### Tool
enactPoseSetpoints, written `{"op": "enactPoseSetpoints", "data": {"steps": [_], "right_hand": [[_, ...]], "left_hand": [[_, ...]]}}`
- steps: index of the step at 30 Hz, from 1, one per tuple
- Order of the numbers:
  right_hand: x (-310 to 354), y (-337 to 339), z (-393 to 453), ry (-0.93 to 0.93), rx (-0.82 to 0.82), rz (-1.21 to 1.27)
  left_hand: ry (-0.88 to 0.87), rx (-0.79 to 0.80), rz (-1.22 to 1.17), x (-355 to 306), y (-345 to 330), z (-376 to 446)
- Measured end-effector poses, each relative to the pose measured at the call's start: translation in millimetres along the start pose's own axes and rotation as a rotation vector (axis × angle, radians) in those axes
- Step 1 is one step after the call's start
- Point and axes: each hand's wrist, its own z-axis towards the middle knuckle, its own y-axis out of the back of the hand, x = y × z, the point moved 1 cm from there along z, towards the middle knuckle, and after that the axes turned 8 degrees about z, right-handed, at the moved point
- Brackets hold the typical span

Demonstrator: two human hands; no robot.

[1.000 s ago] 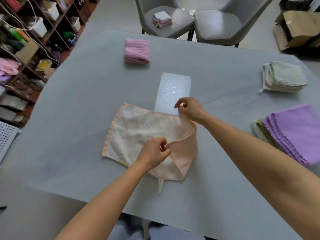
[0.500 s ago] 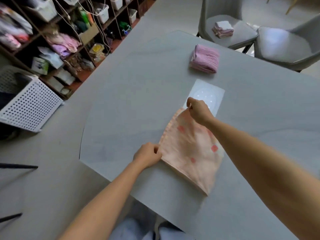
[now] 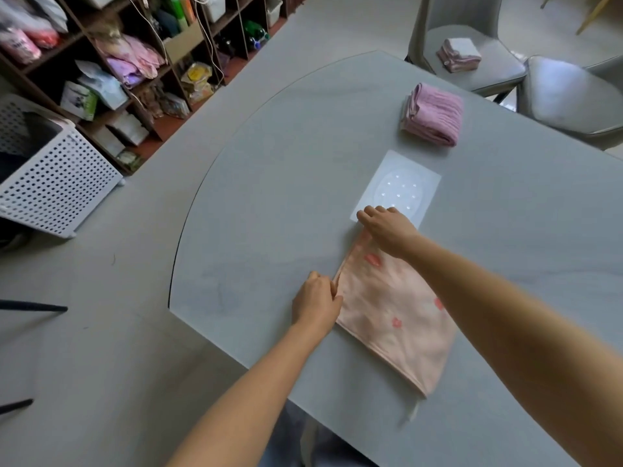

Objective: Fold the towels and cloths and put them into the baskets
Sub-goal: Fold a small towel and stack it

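A peach cloth with red spots [image 3: 394,308] lies folded in half on the grey table [image 3: 269,210], near its front edge. My left hand [image 3: 317,303] pinches the cloth's near left corner. My right hand [image 3: 387,229] holds the far left corner down, knuckles up and fingers curled over the edge. A folded pink towel [image 3: 433,113] lies further back on the table. A white perforated basket [image 3: 50,183] stands on the floor at the left.
A white card with a dotted oval [image 3: 401,190] lies just behind my right hand. Two grey chairs stand at the back right; one [image 3: 472,62] carries a small folded cloth stack [image 3: 459,55]. Cluttered shelves [image 3: 118,62] line the far left wall.
Both hands carried the cloth's right half over to the left, folding it in half with the spotted side up. My view swung left, bringing the basket into sight.
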Motion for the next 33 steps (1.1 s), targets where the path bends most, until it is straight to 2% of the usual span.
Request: {"op": "enactPoseSetpoints", "data": {"steps": [8,10,13,15,17,24,29,33], "right_hand": [[-6,4,-11,-0.173,0.2,-0.002],[-13,5,-23,-0.176,0.179,0.094],[-28,10,-45,-0.213,0.065,0.194],[-39,18,-67,-0.278,-0.032,0.255],[-45,29,-83,-0.309,-0.11,0.303],[-77,85,-168,-0.39,-0.314,0.4],[-92,103,-236,-0.518,-0.265,0.422],[-104,100,-274,-0.674,-0.143,0.327]], "left_hand": [[0.071,0.091,-0.065,-8,-9,6],[0.067,0.071,-0.103,-7,-3,7],[0.067,0.028,-0.364,-10,15,10],[0.039,-0.022,-0.388,-17,33,19],[-0.016,-0.075,-0.319,-30,53,29],[-0.384,-0.279,0.173,-127,111,31],[-0.518,-0.316,0.432,-199,110,10],[-0.533,-0.189,0.665,-237,97,-18]]}}
